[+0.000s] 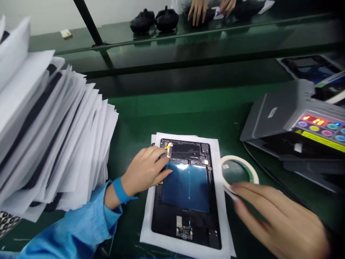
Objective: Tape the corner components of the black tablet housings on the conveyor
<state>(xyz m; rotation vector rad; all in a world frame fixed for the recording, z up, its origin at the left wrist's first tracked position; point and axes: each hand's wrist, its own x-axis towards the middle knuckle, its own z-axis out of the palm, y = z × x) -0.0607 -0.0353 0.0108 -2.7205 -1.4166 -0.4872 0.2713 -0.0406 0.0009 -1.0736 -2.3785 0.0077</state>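
A tablet housing [187, 223] with its inside exposed lies on white sheets [145, 223] in front of me. A dark blue battery [185, 187] fills its middle, and a gold-and-white flex cable [169, 149] sits at its upper left. My left hand [147, 167], with a blue wrist strap [121, 190], rests over the housing's left edge, thumb and fingers apart, fingertips beside that cable. To the right, my right hand [280, 216] is blurred, its fingertips at the near rim of a roll of cream tape [254, 174]. Whether anything is between them is unclear.
A tall stack of white sheets with dark panels between [67, 136] leans at the left. A grey machine with a lit display [285, 111] stands at the right, its cable near the tape. Beyond a raised shelf [215, 39], another person's hands [198, 10] handle black items.
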